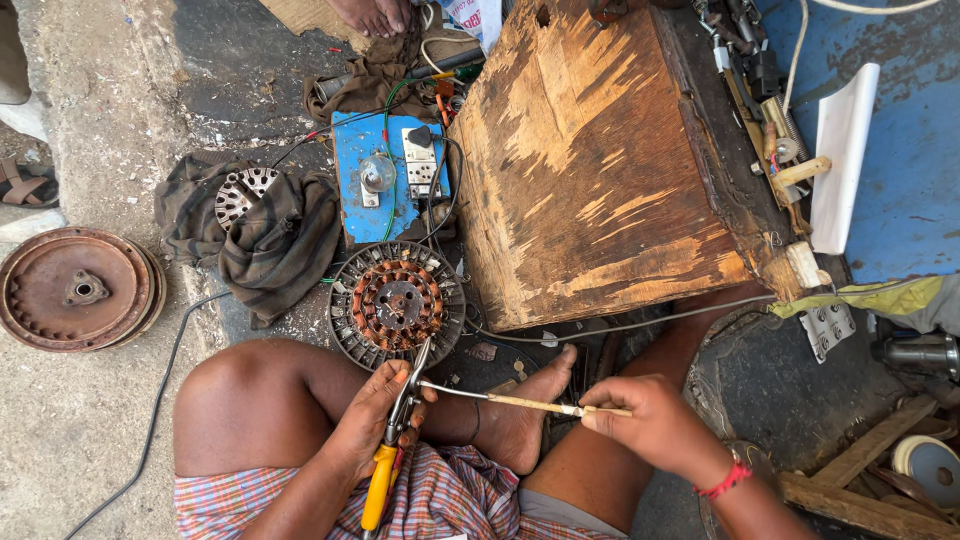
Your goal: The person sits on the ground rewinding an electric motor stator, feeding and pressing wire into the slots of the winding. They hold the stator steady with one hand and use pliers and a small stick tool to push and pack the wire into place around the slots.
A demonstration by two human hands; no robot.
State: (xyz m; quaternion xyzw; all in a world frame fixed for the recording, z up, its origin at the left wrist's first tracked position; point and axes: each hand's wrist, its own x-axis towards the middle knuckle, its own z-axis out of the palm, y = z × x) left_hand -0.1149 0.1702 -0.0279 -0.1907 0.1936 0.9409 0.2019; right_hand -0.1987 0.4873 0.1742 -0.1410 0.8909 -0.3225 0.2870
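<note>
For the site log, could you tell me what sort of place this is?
Probably an open-air motor repair spot on the ground: a copper-wound stator, a blue test board and a worn wooden toolbox.

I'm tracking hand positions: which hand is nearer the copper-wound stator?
Left. The left hand, gripping pliers, sits just below the stator. The right hand is farther off to the right, pinching a thin sleeve.

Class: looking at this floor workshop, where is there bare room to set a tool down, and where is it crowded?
Bare concrete floor lies left of the knee, below the rusty discs. The wooden box has a bare top. It is crowded around the fan stator, blue test board and cloths.
</note>
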